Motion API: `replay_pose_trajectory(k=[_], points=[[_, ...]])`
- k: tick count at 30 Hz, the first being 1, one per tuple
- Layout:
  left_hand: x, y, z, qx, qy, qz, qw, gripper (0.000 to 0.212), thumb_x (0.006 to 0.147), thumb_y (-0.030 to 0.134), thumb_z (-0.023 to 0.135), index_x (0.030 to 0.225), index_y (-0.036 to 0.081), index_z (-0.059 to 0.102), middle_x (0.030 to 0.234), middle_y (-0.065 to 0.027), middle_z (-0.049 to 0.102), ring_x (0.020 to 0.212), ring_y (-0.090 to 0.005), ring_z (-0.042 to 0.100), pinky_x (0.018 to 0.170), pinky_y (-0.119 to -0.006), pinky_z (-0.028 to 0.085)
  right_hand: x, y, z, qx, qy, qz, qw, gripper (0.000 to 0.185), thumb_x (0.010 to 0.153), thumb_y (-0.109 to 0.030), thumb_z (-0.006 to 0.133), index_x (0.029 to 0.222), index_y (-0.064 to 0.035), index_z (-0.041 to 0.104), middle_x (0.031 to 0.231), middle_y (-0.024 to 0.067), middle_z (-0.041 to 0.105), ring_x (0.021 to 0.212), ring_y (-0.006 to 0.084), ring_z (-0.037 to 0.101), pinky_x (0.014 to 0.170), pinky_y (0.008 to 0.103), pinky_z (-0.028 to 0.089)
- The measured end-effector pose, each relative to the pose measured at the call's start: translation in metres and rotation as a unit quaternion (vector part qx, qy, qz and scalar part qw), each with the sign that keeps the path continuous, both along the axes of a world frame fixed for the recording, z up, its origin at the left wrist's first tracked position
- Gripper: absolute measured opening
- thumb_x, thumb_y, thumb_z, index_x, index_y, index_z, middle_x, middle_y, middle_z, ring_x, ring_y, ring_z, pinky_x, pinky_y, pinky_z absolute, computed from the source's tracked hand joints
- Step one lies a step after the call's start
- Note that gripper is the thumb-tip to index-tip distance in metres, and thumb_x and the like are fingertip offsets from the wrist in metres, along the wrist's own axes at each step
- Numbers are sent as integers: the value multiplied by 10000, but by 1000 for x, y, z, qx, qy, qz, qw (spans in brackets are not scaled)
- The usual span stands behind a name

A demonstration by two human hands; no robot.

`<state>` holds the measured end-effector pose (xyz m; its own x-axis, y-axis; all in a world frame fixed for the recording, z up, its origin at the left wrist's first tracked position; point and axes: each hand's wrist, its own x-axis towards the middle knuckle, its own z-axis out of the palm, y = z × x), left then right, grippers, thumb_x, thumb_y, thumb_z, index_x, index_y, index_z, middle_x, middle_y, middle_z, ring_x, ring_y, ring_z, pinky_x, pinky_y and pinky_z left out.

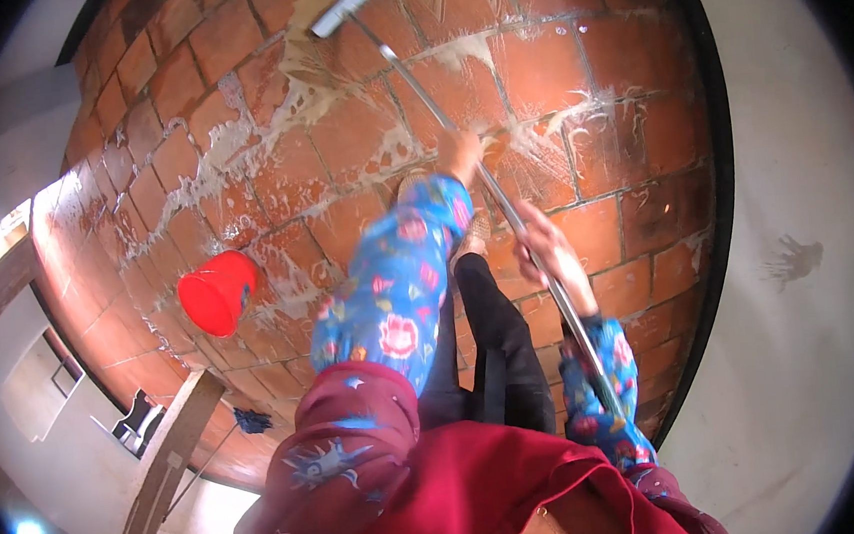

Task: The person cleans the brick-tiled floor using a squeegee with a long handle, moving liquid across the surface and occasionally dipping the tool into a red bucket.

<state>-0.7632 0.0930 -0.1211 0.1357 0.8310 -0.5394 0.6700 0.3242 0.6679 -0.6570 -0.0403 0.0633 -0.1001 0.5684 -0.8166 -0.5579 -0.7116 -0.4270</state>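
A long-handled floor scrubber crosses the view, its flat white head [343,8] resting on wet terracotta tiles [356,133] at the top. My left hand [459,155] is wrapped around the metal pole [417,87] about midway along. Lower down, my right hand [552,253] holds the same pole near its upper end, with blurred, loosely curled fingers. The pole's end lies close to my right forearm. Pale suds [229,136] and streaks of dirty water spread over the floor around the scrubber head. Floral blue sleeves cover both forearms.
On the left a red plastic bucket [220,292] stands on the tiles. A post [163,453] rises at lower left, with a dark mop head [252,420] beside it. A pale wall [780,164] with a black skirting band [717,131] curves along the right. My feet are beneath my hands.
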Motion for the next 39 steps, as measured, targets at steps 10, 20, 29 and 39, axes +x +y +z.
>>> replay_pose_trajectory(k=[10,20,29,39], points=[[-27,-128,76,-132,-26,208,969,415,821,125,545,1139,-71,364,1019,-299,516,968,-411,537,818,-448,413,-26,-73,106,-146,39,-10,988,625,859,-122,514,1425,-74,253,633,23,480,350,81,397,284,197,290],[-137,63,-66,44,-105,135,984,264,830,253,535,923,6,550,685,-159,572,611,-313,572,528,-438,420,-93,108,17,49,10,103,993,581,888,-153,498,1407,-25,271,640,18,477,375,66,392,328,189,294],[-49,-69,107,-220,-26,98,970,394,789,162,532,1056,-74,365,885,-322,533,832,-469,542,755,-511,406,-74,-11,134,-195,-69,-23,978,604,832,-63,474,1406,-42,287,598,32,464,333,82,349,313,198,267],[-46,23,51,23,-38,119,992,280,792,184,550,705,-81,539,682,-267,590,719,-438,589,619,-487,435,-88,32,52,-51,-39,-60,996,589,888,-115,504,1418,-48,255,635,28,467,367,77,374,334,192,291]])
